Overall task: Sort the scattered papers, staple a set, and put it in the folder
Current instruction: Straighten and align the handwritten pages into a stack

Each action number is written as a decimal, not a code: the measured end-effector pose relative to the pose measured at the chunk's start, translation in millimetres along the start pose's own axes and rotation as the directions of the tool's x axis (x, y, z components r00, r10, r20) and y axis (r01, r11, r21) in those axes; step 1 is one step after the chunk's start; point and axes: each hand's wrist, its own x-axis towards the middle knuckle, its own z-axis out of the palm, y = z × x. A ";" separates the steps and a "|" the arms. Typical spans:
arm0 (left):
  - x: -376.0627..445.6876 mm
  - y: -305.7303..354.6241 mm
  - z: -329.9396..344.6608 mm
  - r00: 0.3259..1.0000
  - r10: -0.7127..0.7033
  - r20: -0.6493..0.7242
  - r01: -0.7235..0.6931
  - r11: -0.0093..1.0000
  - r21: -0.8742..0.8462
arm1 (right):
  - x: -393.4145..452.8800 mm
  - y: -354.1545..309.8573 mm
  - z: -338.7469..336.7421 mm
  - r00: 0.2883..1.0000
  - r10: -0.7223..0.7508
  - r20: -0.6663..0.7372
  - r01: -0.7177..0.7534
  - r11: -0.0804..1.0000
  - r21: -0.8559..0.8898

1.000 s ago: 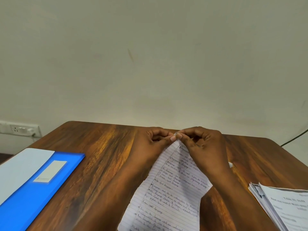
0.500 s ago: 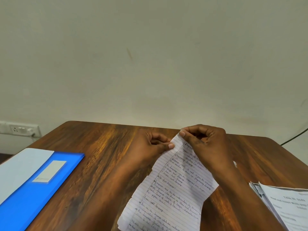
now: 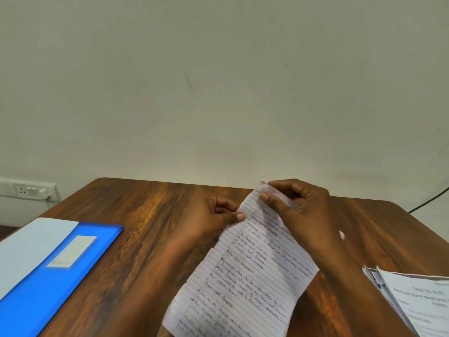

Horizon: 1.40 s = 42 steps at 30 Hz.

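brown, glossy wooden table (image 3: 155,229) takes up the lower view, under a plain pale wall. at the left edge lies a flat bright blue plastic folder (image 3: 48,288) with a pale sheet on it, and at the right edge a stack of white printed papers (image 3: 418,302), both well apart from the hands. between them a white lined sheet of handwritten notes (image 3: 245,271) slopes up off the table; its long axis runs from the lower left near the viewer to the upper right, its top corner pointing at the wall.

the right hand (image 3: 301,210) has fingers curled, pinching that top corner between thumb and forefinger. the left hand (image 3: 213,215) grips the sheet's left edge just below, thumb on the lined face.

the step looks like peeling or straightening the corner, possibly separating pages; it cannot be told whether more than one sheet is held. to do it well, the left hand should anchor the edge firmly while the right works gently, since thin paper tears easily.
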 end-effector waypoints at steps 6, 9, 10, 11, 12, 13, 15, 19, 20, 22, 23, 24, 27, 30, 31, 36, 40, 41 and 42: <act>1.4 -5.4 -14.6 0.989 0.009 -0.146 -0.039 0.978 -0.205 | 3.7 10.1 -9.9 0.998 0.042 -0.047 -0.050 0.979 -0.198; 4.6 -10.1 -22.2 0.977 -0.014 -0.211 -0.043 0.964 -0.264 | 5.0 10.4 -18.5 0.995 0.086 -0.045 -0.089 0.993 -0.072; 6.1 -12.3 -24.2 0.970 -0.029 -0.241 -0.045 0.954 -0.297 | 6.0 12.3 -19.0 0.993 0.109 -0.037 -0.109 0.994 0.005; 7.8 -14.7 -26.4 0.960 -0.048 -0.275 -0.049 0.941 -0.336 | 7.4 15.8 -18.0 0.990 0.141 -0.020 -0.138 0.984 0.113; 9.4 -16.8 -28.1 0.949 -0.069 -0.307 -0.055 0.925 -0.375 | 8.6 19.5 -16.1 0.984 0.177 0.016 -0.176 0.958 0.227; 10.8 -18.7 -29.8 0.939 -0.088 -0.334 -0.061 0.909 -0.412 | 9.7 21.6 -14.5 0.976 0.206 0.069 -0.217 0.924 0.314; 12.5 -21.0 -33.2 0.921 -0.123 -0.371 -0.074 0.877 -0.475 | 10.9 23.9 -12.8 0.950 0.235 0.207 -0.298 0.879 0.372; 14.2 -27.2 -43.1 0.861 -0.188 -0.473 -0.124 0.823 -0.554 | 7.8 22.5 -14.6 0.856 0.248 0.453 -0.385 0.891 0.239; 14.3 -29.0 -46.1 0.843 -0.208 -0.496 -0.138 0.807 -0.574 | 8.1 24.0 -15.1 0.841 0.259 0.475 -0.392 0.897 0.205; 14.4 -31.9 -51.4 0.814 -0.241 -0.528 -0.159 0.783 -0.602 | 9.5 26.5 -15.7 0.821 0.280 0.498 -0.409 0.897 0.170; 14.8 -33.1 -53.5 0.805 -0.254 -0.536 -0.163 0.774 -0.612 | 10.2 27.0 -15.8 0.813 0.289 0.505 -0.418 0.894 0.161; 15.0 -33.6 -54.7 0.799 -0.264 -0.540 -0.165 0.767 -0.620 | 10.6 27.5 -15.6 0.809 0.294 0.509 -0.423 0.892 0.157; 15.4 -34.2 -53.6 0.808 -0.262 -0.528 -0.143 0.782 -0.607 | 11.4 28.1 -13.5 0.825 0.308 0.473 -0.435 0.881 0.185; 14.3 -32.0 -46.6 0.849 -0.246 -0.467 -0.078 0.816 -0.573 | 11.4 25.8 -11.0 0.847 0.348 0.401 -0.472 0.840 0.268; 13.8 -30.5 -43.7 0.870 -0.252 -0.424 -0.042 0.819 -0.573 | 11.4 25.1 -10.2 0.851 0.367 0.375 -0.484 0.826 0.289; 8.3 -24.0 -25.8 0.958 -0.283 -0.038 0.199 0.757 -0.622 | 10.3 27.0 -3.5 0.884 0.411 0.224 -0.467 0.808 0.360; 10.6 -31.5 -18.3 0.966 -0.260 -0.006 0.204 0.771 -0.604 | 6.9 23.2 0.3 0.888 0.386 0.249 -0.456 0.810 0.368; 11.6 -33.3 -19.2 0.965 -0.259 -0.027 0.189 0.769 -0.610 | 6.2 21.5 -0.5 0.887 0.373 0.273 -0.454 0.814 0.361; 12.5 -35.0 -20.7 0.965 -0.256 -0.052 0.172 0.771 -0.613 | 5.6 20.3 -1.9 0.882 0.362 0.300 -0.456 0.817 0.354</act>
